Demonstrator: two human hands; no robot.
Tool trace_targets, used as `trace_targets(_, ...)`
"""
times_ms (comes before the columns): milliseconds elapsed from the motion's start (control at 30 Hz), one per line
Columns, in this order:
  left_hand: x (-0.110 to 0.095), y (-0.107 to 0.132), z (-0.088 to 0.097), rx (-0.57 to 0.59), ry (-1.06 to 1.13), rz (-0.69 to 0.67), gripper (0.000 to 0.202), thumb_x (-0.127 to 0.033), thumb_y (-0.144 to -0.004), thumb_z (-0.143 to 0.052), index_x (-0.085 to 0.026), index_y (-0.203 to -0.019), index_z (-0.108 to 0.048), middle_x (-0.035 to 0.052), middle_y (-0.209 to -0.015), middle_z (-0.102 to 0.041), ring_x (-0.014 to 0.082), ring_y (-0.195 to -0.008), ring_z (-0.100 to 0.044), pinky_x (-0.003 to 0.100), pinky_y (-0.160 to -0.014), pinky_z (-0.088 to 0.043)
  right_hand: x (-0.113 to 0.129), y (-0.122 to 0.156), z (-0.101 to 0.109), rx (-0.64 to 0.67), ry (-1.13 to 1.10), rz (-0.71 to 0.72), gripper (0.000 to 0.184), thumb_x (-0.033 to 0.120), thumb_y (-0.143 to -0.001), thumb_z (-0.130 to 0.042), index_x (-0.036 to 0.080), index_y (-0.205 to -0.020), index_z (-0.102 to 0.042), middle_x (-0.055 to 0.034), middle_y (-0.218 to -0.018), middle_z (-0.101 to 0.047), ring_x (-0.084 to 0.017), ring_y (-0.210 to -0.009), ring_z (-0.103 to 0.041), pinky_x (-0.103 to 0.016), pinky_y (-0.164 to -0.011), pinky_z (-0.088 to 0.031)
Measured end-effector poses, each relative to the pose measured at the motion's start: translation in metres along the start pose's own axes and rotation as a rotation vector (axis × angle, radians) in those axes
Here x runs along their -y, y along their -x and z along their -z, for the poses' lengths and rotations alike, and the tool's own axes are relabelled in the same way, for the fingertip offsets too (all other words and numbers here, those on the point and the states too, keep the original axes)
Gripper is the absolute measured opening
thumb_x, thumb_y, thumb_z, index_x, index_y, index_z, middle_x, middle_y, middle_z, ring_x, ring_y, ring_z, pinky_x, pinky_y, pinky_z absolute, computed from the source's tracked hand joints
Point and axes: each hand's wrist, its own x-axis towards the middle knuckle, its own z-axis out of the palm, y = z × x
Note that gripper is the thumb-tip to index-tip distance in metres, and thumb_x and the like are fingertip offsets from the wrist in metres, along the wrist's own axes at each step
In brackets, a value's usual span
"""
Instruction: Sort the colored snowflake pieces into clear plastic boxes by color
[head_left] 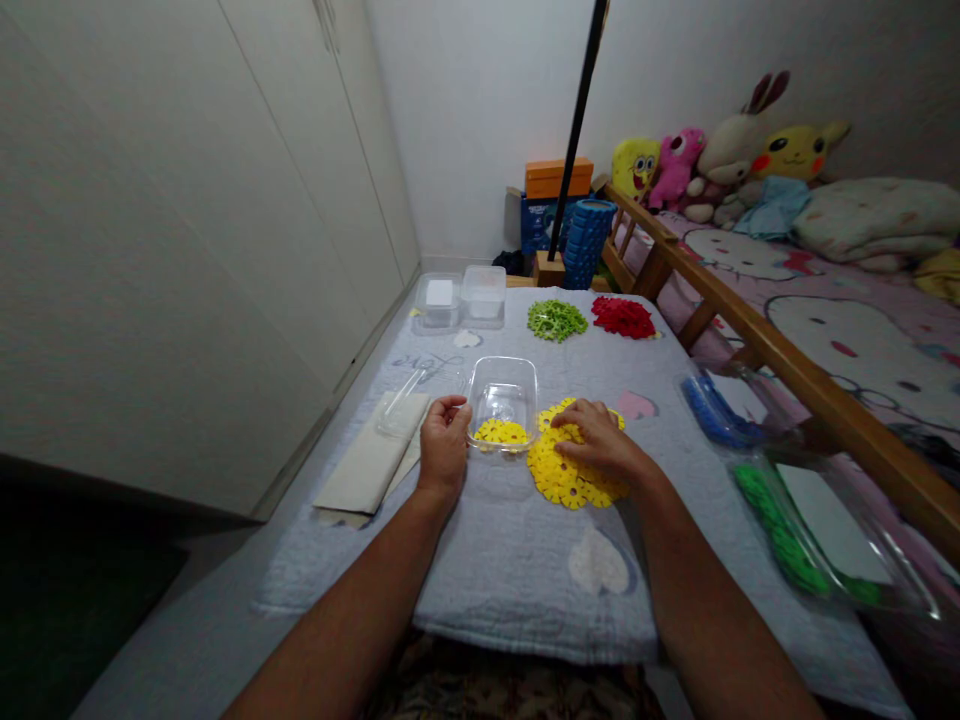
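A clear plastic box (504, 382) lies tilted on the grey blanket (510, 560), with some yellow snowflake pieces (501, 432) in its near end. My left hand (444, 445) grips the box's left near corner, fingers curled on the rim. A pile of yellow snowflake pieces (562, 480) lies just right of the box. My right hand (596, 438) rests on that pile, fingers bent and pressing on the pieces.
Green pieces (556, 320) and red pieces (622, 316) lie in piles farther back. Two clear boxes (462, 298) stand at the back left, a lid (405, 405) and folded paper (371, 465) at left. Boxes of blue (712, 412) and green pieces (780, 535) sit right, beside a wooden bed rail (757, 330).
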Motion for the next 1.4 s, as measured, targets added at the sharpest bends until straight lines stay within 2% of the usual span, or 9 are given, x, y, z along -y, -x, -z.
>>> trace_targets(167, 0.000, 0.000, 0.000, -0.003, -0.004, -0.005, 0.025, -0.032, -0.074, -0.068, -0.017, -0.092, -0.062, -0.0051, -0.067, -0.052, 0.0078, -0.051, -0.043, 0.020, -0.048, -0.034, -0.002, -0.002, -0.002, -0.015, -0.034, 0.013, 0.018, 0.021, -0.078, -0.068, 0.026, -0.095, -0.070, -0.0041, -0.107, -0.065, -0.024, -0.105, -0.052, -0.038, -0.092, -0.039)
trace_targets(367, 0.001, -0.001, 0.000, 0.002, -0.010, -0.007, 0.025, -0.032, -0.075, -0.068, -0.017, -0.093, -0.061, -0.0055, -0.066, -0.052, 0.0078, -0.051, -0.043, 0.021, -0.048, -0.034, -0.004, -0.005, 0.001, -0.137, -0.142, -0.046, 0.007, 0.025, -0.083, -0.061, 0.023, -0.085, -0.067, -0.0042, -0.096, -0.068, -0.024, -0.099, -0.056, -0.037, -0.090, -0.041)
trace_targets(667, 0.003, -0.002, 0.001, 0.006, -0.012, -0.002, 0.026, -0.033, -0.075, -0.068, -0.017, -0.094, -0.061, -0.0058, -0.066, -0.051, 0.0077, -0.051, -0.042, 0.020, -0.048, -0.033, -0.004, -0.007, 0.000, -0.241, -0.234, -0.096, 0.013, 0.028, -0.083, -0.056, 0.024, -0.082, -0.069, -0.0033, -0.090, -0.071, -0.023, -0.094, -0.060, -0.039, -0.090, -0.042)
trace_targets(800, 0.004, -0.002, 0.002, 0.007, -0.016, -0.012, 0.026, -0.033, -0.075, -0.069, -0.017, -0.093, -0.061, -0.0060, -0.066, -0.051, 0.0075, -0.052, -0.043, 0.020, -0.049, -0.033, -0.001, -0.009, 0.006, -0.396, -0.400, -0.080, 0.011, 0.032, -0.077, -0.062, 0.022, -0.075, -0.066, -0.0042, -0.088, -0.065, -0.022, -0.091, -0.060, -0.038, -0.088, -0.044)
trace_targets(900, 0.004, -0.002, 0.002, 0.013, -0.013, -0.013, 0.026, -0.033, -0.075, -0.068, -0.017, -0.094, -0.061, -0.0061, -0.066, -0.051, 0.0076, -0.052, -0.043, 0.020, -0.050, -0.033, 0.009, -0.008, 0.011, -0.481, -0.578, -0.101, 0.016, 0.037, -0.078, -0.064, 0.022, -0.077, -0.066, -0.0019, -0.079, -0.064, -0.019, -0.078, -0.059, -0.034, -0.078, -0.046)
trace_targets(1000, 0.004, -0.002, 0.001, 0.012, -0.012, -0.019, 0.026, -0.033, -0.075, -0.068, -0.017, -0.094, -0.061, -0.0061, -0.066, -0.051, 0.0078, -0.053, -0.043, 0.020, -0.049, -0.033, 0.024, -0.005, 0.011, -0.532, -0.661, -0.087, 0.015, 0.037, -0.081, -0.066, 0.022, -0.079, -0.066, -0.0008, -0.078, -0.065, -0.019, -0.078, -0.059, -0.033, -0.077, -0.045)
trace_targets(1133, 0.002, -0.001, 0.001, 0.010, 0.001, -0.007, 0.025, -0.033, -0.074, -0.068, -0.017, -0.093, -0.061, -0.0063, -0.065, -0.049, 0.0077, -0.051, -0.043, 0.020, -0.047, -0.032, 0.042, -0.004, 0.001, -0.544, -0.597, 0.042, 0.010, 0.032, -0.085, -0.067, 0.023, -0.080, -0.067, -0.0017, -0.083, -0.067, -0.020, -0.085, -0.060, -0.035, -0.082, -0.045)
trace_targets(1233, 0.000, 0.000, 0.000, 0.009, -0.001, 0.004, 0.027, -0.033, -0.074, -0.068, -0.017, -0.093, -0.061, -0.0065, -0.064, -0.049, 0.0075, -0.051, -0.042, 0.020, -0.047, -0.032, 0.057, -0.006, -0.009, -0.526, -0.479, 0.132, 0.006, 0.028, -0.087, -0.065, 0.024, -0.088, -0.070, -0.0028, -0.086, -0.070, -0.021, -0.089, -0.060, -0.037, -0.086, -0.043)
trace_targets(1400, -0.002, 0.001, -0.001, 0.008, 0.008, 0.009, 0.027, -0.032, -0.074, -0.068, -0.016, -0.094, -0.060, -0.0063, -0.065, -0.051, 0.0072, -0.051, -0.042, 0.020, -0.048, -0.033, 0.071, -0.008, -0.015, -0.482, -0.310, 0.194, 0.020, 0.021, -0.090, -0.060, 0.025, -0.106, -0.070, -0.0038, -0.096, -0.073, -0.023, -0.097, -0.060, -0.043, -0.095, -0.038)
